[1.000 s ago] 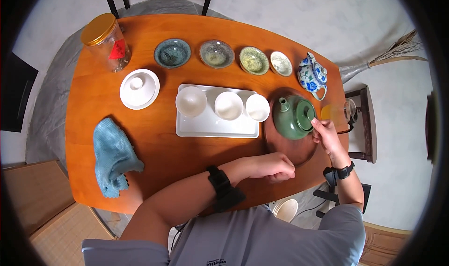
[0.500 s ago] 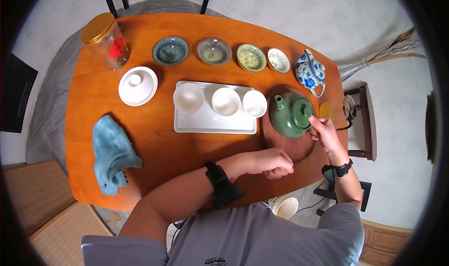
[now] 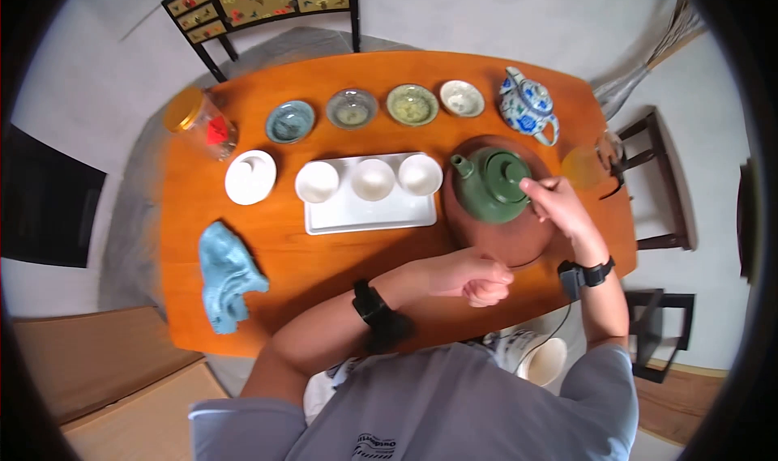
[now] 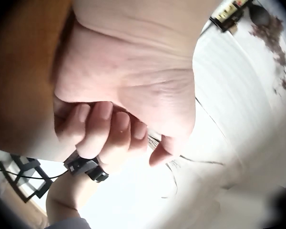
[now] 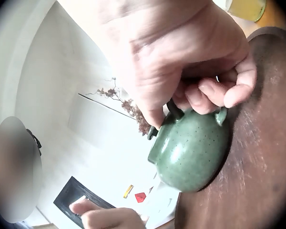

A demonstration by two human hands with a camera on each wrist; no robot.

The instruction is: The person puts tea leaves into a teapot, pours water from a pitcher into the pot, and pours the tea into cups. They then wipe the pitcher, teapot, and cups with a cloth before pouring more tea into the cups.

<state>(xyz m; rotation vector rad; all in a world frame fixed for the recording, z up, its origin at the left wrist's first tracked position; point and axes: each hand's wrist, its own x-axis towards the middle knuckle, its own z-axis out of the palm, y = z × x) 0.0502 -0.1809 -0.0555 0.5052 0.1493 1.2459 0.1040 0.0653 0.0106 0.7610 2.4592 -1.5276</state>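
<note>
My right hand (image 3: 561, 206) grips the handle of a green teapot (image 3: 484, 200), thumb up by the knob of its lid. The teapot's body sits over a round brown wooden tray (image 3: 512, 241), its spout turned to the left. Bent fingers also show round the handle in the right wrist view, close above the tray. My left hand (image 3: 470, 276) is held in a fist with nothing in it, near the tray's front left edge. Its fingertips fold in against the palm in the left wrist view. Left of the teapot, three white cups (image 3: 373, 181) stand on a white rectangular tray (image 3: 369, 217).
Several glazed bowls (image 3: 412, 104) line the back, with a blue-and-white teapot (image 3: 528, 108) to their right. A glass pitcher (image 3: 585, 168) of yellow liquid stands beyond my right hand. At left are a gold-lidded jar (image 3: 207, 127), a white lidded bowl (image 3: 250, 179) and a blue cloth (image 3: 227, 275).
The head view has tilted and shifted, showing more of the cabinet at the back. My right hand keeps its hold on the green teapot, and the left fist stays near the round tray.
</note>
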